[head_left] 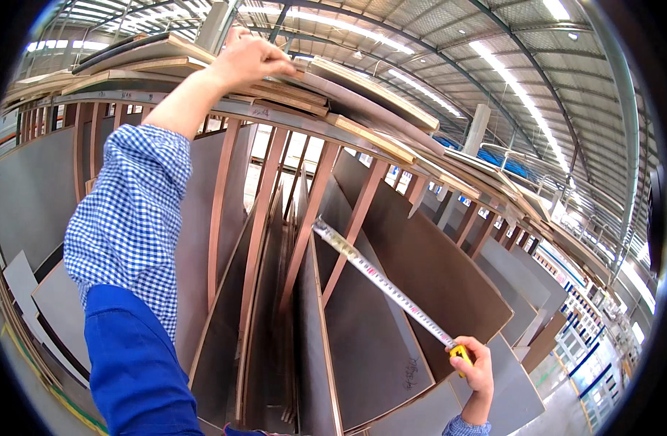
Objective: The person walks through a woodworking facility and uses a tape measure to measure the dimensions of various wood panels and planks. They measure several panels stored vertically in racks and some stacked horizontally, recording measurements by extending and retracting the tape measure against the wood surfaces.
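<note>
My right hand (476, 367), at the lower right, is closed around a yellow tape measure (460, 357). Its white metal blade (395, 292) runs out up and to the left, and the hooked end hangs in front of a wooden upright of the rack. Raised high at upper left, my left hand (250, 59) has its fingers bent at the edge of a board (286, 96) in the pile on top of the rack. Part of that grip is hidden behind the hand. Large grey panels (377, 327) stand on edge in the slots below.
Reddish-brown uprights (264, 218) divide the rack into slots. More boards (377, 91) lie stacked along its top, some jutting out. A large brown panel (428, 247) leans to the right. Blue-and-white frames (591, 370) stand on the floor at far right.
</note>
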Tool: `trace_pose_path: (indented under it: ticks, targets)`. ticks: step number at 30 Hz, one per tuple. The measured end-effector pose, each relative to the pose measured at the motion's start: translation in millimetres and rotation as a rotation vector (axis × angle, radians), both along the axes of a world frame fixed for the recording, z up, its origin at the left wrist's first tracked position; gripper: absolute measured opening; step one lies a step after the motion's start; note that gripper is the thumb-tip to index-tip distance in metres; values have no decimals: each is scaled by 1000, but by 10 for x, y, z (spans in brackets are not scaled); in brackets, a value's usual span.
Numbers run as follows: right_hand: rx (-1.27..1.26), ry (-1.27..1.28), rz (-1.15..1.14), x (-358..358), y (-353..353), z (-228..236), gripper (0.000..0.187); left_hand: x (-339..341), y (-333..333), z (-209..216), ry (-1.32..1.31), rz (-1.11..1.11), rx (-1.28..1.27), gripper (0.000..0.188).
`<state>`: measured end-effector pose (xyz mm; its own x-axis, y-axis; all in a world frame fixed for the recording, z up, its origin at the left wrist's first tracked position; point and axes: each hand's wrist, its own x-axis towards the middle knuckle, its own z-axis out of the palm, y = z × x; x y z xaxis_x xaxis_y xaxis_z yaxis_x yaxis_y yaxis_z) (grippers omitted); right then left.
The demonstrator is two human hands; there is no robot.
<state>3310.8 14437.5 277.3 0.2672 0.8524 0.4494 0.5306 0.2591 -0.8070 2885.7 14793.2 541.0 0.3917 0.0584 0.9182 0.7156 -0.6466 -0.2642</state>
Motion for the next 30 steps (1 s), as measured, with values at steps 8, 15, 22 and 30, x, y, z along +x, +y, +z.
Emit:
trace_pose_path:
  ticks: [8, 15, 22, 30]
  targets:
    - [177, -210, -27, -44, 475, 785, 29, -15, 37, 112, -128, 62, 8, 35]
    - [243, -238, 113, -175, 1004, 1427, 29, -92, 189, -229, -470, -373, -16, 38]
    - [184, -473, 63, -285, 1449, 2023, 29, 51, 78, -258, -590, -600, -203, 29]
    - [190, -530, 59, -325, 1805, 2367, 35, -62, 281, -358, -558, -587, -184, 23]
